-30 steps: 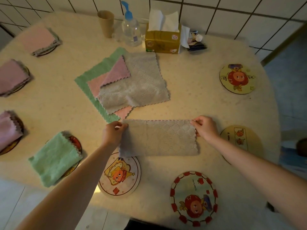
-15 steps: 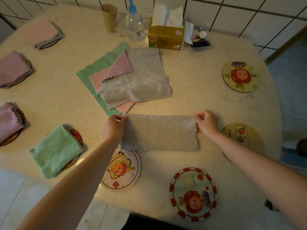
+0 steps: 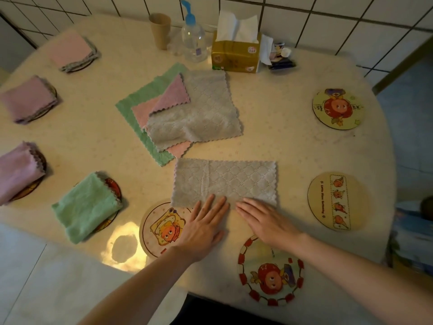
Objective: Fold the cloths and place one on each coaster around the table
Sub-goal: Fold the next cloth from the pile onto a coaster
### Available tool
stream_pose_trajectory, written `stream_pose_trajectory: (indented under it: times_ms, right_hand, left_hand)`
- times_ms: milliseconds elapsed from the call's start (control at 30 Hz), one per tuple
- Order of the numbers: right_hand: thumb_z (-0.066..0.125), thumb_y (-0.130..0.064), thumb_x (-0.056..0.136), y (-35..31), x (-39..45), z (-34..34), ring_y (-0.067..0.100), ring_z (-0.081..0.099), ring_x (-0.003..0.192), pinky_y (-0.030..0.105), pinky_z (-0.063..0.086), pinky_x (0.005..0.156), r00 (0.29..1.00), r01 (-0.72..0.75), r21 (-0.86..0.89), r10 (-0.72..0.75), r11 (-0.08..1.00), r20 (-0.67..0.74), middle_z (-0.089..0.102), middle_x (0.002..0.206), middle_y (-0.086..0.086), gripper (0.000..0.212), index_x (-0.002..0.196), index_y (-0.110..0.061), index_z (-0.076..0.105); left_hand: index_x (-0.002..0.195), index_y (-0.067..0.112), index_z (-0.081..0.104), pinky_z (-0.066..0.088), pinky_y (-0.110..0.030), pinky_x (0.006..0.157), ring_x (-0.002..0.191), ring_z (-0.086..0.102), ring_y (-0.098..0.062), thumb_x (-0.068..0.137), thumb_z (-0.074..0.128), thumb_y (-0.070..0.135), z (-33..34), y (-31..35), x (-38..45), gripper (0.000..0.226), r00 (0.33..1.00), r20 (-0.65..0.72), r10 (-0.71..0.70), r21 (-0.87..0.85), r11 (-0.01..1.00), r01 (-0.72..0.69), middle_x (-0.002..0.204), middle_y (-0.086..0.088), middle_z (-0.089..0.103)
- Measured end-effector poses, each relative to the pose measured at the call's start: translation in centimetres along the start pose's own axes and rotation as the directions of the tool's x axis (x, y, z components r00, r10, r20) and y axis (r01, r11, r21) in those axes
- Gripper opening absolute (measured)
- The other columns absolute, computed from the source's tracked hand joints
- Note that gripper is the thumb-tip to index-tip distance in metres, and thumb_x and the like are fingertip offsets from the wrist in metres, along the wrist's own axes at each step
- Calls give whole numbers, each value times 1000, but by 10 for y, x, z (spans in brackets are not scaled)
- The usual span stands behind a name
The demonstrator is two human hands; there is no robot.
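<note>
A grey cloth, folded in half into a long strip, lies flat on the table in front of me. My left hand and my right hand lie flat side by side, fingers straight, fingertips pressing the strip's near edge. A pile of unfolded cloths, grey over pink over green, lies behind it. Bare coasters: one under my left hand, one at the front, two at the right. Folded cloths cover the left coasters: green, purple, pink.
Along the tiled back wall stand a paper cup, a pump bottle, a tissue box and small clutter. The round table's edge curves close at the right and front.
Both hands let go of the strip's two ends and moved to the middle of its near edge, now lying flat. The strip stays folded in place.
</note>
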State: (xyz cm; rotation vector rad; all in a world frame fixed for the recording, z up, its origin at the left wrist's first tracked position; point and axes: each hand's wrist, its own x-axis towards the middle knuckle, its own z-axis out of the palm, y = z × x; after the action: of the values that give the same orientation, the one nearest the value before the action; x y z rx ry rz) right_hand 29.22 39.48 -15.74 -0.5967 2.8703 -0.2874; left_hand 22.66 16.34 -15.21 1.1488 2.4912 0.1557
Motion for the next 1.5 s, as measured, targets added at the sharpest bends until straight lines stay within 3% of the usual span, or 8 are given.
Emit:
stream_pose_trajectory:
  times_ms: [333,567,700,833,1000,1167,1300,1500]
  right_hand:
    - [73,1,70,39,-29,-17,23,46,128,36,41,106,999,34,-114,-31,993,22,48,138,7,75,138,-8,43]
    - [39,-13,92,43,-11,-17,25,58,104,46,47,89,980,104,-257,-143,961,-137,61,114,6,31,115,-8,59]
    - [56,-10,85,43,-8,-20,24,61,100,41,51,88,971,152,-265,-194,952,-140,65,110,9,26,110,-6,62]
    - [75,-1,71,45,0,-37,22,64,86,31,55,70,973,171,-187,-195,967,-121,68,97,6,27,96,-8,67]
    - [69,0,75,13,-4,-70,19,61,80,27,54,66,956,230,-68,-239,971,-170,66,88,3,21,94,-10,67]
    - [50,-10,91,-24,-31,-83,13,59,81,22,54,67,914,405,140,-396,903,-90,66,93,1,27,116,-10,60]
    - [50,-11,90,-8,-31,-75,9,63,92,13,48,88,924,381,206,-363,901,-122,68,104,2,31,120,-7,59]
    - [75,5,65,21,-37,-40,18,51,126,30,43,103,915,382,-31,-373,924,153,52,138,4,79,136,-13,48]
  left_hand:
    - [150,30,-14,-13,-36,116,143,-25,-9,98,19,56,0,-32,-41,67,960,4,-279,-48,959,279,156,14,-21]
    - [151,26,-8,-6,-40,119,144,-21,-15,89,2,59,-1,-14,-30,71,910,-12,-414,-147,901,408,156,10,-18]
    - [153,21,4,-3,-40,120,146,-14,-16,97,14,48,-6,-8,-25,63,895,-31,-446,-196,881,432,160,5,-5]
    - [153,20,4,-3,-46,120,146,-15,-26,97,28,38,-15,7,-19,64,875,-50,-482,-155,869,470,160,1,-6]
    - [150,32,-9,3,-48,120,146,-14,-23,94,45,30,-9,48,4,78,963,-128,-237,-212,955,207,160,3,-7]
    - [151,30,21,14,-47,119,146,6,-13,95,34,40,3,70,11,59,988,-103,-115,-326,942,75,158,7,18]
    - [146,23,36,25,-51,115,144,23,-22,89,59,30,17,50,-5,62,982,-107,156,-72,984,-164,153,0,33]
    - [152,18,19,20,-47,115,145,20,-25,92,34,57,21,21,-27,72,953,-4,302,176,939,-297,157,-5,23]
